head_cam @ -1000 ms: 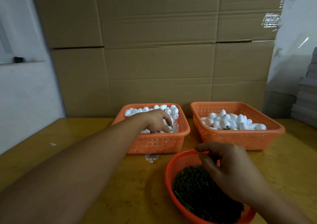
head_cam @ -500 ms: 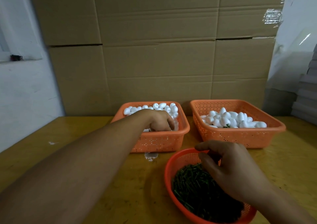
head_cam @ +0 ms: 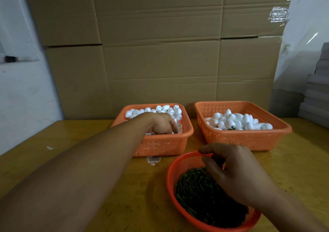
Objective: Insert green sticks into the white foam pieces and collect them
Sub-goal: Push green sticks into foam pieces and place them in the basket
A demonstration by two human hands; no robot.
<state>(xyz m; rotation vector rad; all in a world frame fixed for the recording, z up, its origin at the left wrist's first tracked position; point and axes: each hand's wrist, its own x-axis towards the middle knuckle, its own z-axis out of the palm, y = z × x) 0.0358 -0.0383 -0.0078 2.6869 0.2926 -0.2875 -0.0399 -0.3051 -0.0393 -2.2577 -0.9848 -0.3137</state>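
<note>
Hands (head_cam: 162, 125) among foam pieces (head_cam: 165, 108), above sticks (head_cam: 197, 187)

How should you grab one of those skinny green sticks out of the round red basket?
Pinch one of the green sticks from above near one end, thumb against fingertip, probably leaving the other end bare for pushing into a foam piece. They are thin and lie flat in a tangled heap, so choose one on top. The round basket is open upward; the right hand hovers over it.

Back: stacked cardboard boxes (head_cam: 160, 53)
Left: white wall (head_cam: 21, 98)
Surface: yellow wooden table (head_cam: 53, 142)
Right: grey stacked sheets (head_cam: 316, 96)
</note>
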